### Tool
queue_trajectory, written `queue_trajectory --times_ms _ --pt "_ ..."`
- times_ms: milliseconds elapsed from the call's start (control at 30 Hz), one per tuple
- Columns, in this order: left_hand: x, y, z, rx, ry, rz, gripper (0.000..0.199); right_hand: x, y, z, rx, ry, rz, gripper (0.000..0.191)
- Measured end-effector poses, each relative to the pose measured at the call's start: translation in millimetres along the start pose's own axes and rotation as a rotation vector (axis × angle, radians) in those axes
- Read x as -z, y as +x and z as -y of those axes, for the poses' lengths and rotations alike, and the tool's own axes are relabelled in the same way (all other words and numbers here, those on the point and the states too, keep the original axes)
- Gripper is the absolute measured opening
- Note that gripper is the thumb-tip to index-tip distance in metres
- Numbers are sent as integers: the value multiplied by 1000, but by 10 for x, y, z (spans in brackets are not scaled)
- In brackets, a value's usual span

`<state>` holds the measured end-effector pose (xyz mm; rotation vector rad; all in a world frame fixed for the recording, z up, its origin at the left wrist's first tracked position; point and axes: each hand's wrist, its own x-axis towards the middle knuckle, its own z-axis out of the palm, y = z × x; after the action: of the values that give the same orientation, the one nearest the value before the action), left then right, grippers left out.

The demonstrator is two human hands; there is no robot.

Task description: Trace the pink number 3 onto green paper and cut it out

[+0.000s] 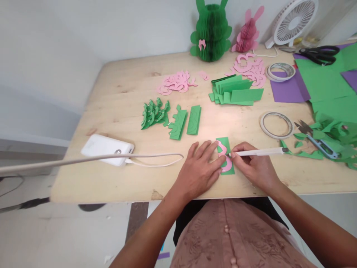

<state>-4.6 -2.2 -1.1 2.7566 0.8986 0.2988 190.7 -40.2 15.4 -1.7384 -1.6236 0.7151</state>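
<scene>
My left hand [199, 169] lies flat with its fingers spread, pressing a pink paper cutout [227, 165] onto a green paper strip [230, 172] near the table's front edge. A white pen [259, 152] is pinched in my right hand [252, 167], its tip at the edge of the pink cutout. Beyond my left hand lie a plain-edged green strip with drawn curves [194, 120] and a partly cut green strip [177, 124]. Left of these sits a pile of small folded green cutouts [154, 113].
White power bank [107, 149] with cable at left. Pink paper pieces [178, 82], stacked green strips [237, 90] and paper rabbits [212, 31] stand farther back. Tape rolls [262, 124], small scissors [320, 143], green scraps [338, 130], black-handled scissors [320, 52] and a fan [295, 23] are at right.
</scene>
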Motion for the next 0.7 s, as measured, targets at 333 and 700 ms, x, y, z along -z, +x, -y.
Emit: queue_trajectory --times_ms 333,700 --pt "11 4 -1 1 -10 6 33 12 -7 23 -13 14 -2 12" --pt "3 0 0 3 -18 -7 33 21 -7 40 -9 17 2 13"
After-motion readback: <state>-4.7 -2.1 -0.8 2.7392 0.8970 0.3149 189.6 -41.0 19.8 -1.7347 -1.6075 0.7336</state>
